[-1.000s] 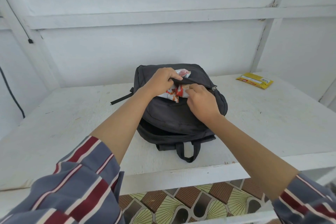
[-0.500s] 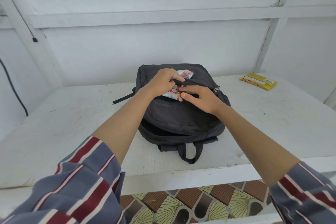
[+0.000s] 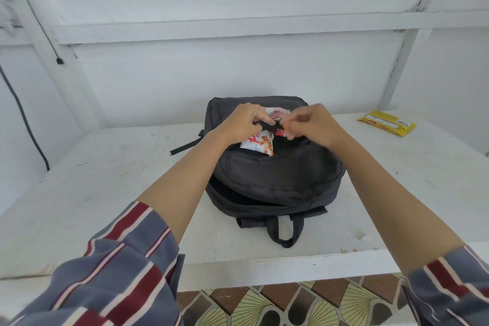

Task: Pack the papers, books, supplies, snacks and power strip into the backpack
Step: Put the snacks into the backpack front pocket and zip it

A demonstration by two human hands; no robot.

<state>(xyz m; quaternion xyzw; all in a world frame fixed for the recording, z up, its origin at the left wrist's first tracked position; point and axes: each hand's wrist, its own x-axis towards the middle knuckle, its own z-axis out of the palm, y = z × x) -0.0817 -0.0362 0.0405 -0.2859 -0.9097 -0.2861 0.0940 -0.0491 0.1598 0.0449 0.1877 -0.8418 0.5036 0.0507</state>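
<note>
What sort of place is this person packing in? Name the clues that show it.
Probably a plain indoor room, perhaps a home storeroom: white-painted wooden shelf, white board walls with battens, patterned floor tiles.

The tabletop (image 3: 105,180) is white and flat, with little scratches and marks in the paint. A dark backpack (image 3: 277,174) lies flat on it, close to the middle. Its carry loop (image 3: 285,243) points to the front edge of the tabletop. A thin black strap (image 3: 185,146) sticks out on the left side and rests on the white paint. Far to the right, near the back edge, lies a yellow packet (image 3: 386,126). It is well apart from the backpack.
</note>
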